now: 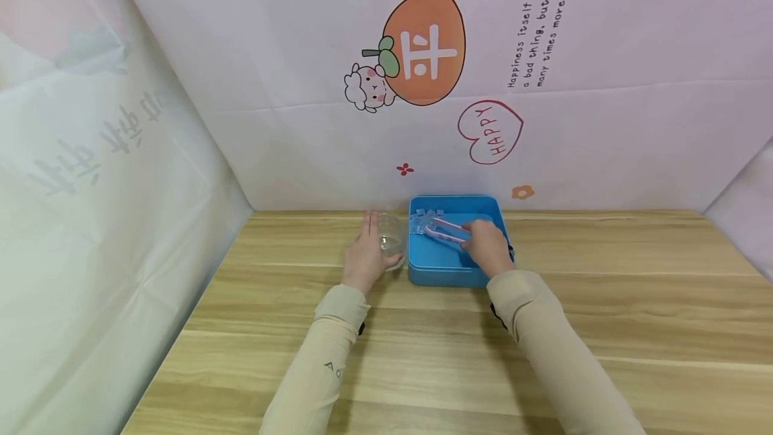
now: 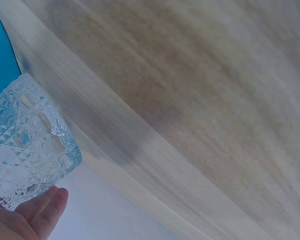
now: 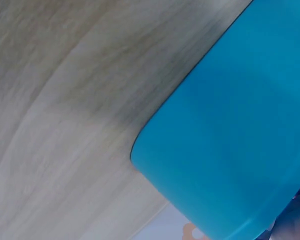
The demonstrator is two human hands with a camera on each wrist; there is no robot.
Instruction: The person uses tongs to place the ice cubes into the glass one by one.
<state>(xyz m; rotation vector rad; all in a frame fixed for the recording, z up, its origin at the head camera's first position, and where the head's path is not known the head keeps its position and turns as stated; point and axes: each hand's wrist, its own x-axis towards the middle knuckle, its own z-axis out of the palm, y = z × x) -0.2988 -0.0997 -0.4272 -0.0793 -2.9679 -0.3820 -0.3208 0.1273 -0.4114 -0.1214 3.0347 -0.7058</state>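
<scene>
My left hand [image 1: 364, 257] grips a clear cut-glass cup [image 1: 391, 237] from its left side, thumb at the near side and fingers at the far side. In the left wrist view the glass [image 2: 27, 142] shows a diamond-patterned wall, with fingertips [image 2: 55, 200] against it. My right hand [image 1: 488, 247] holds pink tongs [image 1: 448, 230] over the blue box [image 1: 449, 277], just right of the glass. The tongs' tips reach into a pile of clear ice-like cubes [image 1: 423, 222] in the box's left far corner. Whether a cube is pinched, I cannot tell.
Both the glass and the box stand on a wood-grain table [image 1: 423, 354] near its back edge. Behind them hangs a white printed cloth [image 1: 314, 153], with another white cloth [image 1: 151, 220] along the left. The right wrist view shows mostly the box's outer wall [image 3: 225, 135].
</scene>
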